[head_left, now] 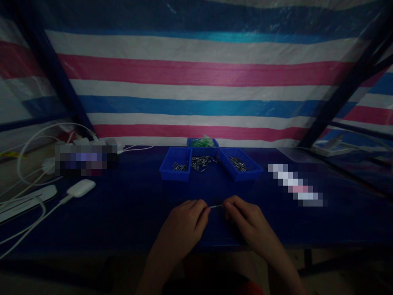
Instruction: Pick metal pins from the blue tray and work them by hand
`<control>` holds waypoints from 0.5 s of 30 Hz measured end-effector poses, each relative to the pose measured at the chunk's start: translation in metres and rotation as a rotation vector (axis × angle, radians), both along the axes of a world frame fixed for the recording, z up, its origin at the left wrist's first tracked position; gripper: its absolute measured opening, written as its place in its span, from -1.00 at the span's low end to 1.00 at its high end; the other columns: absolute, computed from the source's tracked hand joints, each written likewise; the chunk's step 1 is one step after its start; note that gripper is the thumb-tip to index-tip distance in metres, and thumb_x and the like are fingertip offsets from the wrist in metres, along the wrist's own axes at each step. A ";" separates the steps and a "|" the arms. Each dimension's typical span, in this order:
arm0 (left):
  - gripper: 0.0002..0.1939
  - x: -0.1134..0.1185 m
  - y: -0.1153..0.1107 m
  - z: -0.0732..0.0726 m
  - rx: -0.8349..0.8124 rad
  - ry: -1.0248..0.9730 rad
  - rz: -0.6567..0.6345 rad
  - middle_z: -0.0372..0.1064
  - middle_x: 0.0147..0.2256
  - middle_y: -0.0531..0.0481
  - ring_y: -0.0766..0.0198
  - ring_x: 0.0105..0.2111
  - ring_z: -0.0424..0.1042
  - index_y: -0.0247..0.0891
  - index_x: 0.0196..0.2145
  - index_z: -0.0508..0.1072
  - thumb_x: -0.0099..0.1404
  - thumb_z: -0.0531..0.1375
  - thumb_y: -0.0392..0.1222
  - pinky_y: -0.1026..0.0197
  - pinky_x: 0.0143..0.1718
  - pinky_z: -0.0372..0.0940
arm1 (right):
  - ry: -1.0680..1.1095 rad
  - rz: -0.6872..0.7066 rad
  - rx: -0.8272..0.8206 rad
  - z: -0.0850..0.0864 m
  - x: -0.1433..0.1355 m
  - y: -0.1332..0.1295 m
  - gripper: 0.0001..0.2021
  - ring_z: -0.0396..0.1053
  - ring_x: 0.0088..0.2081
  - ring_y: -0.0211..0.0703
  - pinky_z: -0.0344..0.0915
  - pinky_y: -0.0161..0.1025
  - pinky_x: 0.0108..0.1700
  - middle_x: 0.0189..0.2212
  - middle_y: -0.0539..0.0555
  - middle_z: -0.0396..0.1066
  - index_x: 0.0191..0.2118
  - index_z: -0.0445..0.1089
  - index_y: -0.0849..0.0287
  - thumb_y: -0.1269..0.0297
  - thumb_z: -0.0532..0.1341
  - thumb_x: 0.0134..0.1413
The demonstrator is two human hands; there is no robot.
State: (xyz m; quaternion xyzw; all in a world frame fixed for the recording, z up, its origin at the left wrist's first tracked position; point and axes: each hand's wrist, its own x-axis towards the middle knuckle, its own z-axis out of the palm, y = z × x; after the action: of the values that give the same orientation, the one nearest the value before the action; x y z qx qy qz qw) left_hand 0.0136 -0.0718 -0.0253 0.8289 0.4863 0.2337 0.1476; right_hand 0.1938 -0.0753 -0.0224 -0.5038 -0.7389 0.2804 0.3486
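"Head view: what's where?"
"Left bin (175, 176) and right bin (249, 176) hold metal pieces (238, 164); back bin (204, 150), green plastic (202, 141). A loose pile (202, 162) lies between."
"Grip?"
"Left hand (186, 220) and right hand (247, 216) pinch 1 thin pale piece (216, 206), in front of the bins"

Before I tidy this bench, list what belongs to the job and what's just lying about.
Likely the job's:
- thin strand between left hand and right hand
- loose metal pins
- left bin, right bin, both holding pins

Probably lying about:
- white adapter
- its cable
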 end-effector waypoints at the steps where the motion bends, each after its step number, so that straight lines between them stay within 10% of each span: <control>1: -0.80 0.000 0.000 0.000 0.003 0.002 -0.001 0.29 -0.40 0.08 0.32 -0.35 0.29 -0.21 -0.36 0.28 0.33 -0.09 -0.21 0.25 -0.32 0.14 | -0.002 0.005 0.000 0.000 0.000 0.000 -0.71 0.21 -0.52 -0.33 0.09 -0.35 -0.45 -0.58 -0.08 0.23 -0.49 0.20 0.14 0.17 -0.06 0.20; 15: -0.83 -0.001 -0.001 0.001 -0.010 -0.029 -0.043 0.29 -0.41 0.10 0.35 -0.37 0.32 -0.21 -0.34 0.27 0.33 -0.08 -0.23 0.28 -0.34 0.13 | -0.014 0.034 -0.012 -0.001 0.000 0.002 -0.74 0.21 -0.51 -0.34 0.10 -0.35 -0.43 -0.56 -0.08 0.24 -0.46 0.21 0.14 0.20 -0.05 0.20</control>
State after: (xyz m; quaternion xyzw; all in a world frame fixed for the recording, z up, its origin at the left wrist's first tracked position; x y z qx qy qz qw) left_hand 0.0130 -0.0724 -0.0244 0.8349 0.4673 0.2400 0.1640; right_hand 0.1936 -0.0735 -0.0233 -0.4952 -0.7481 0.2871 0.3358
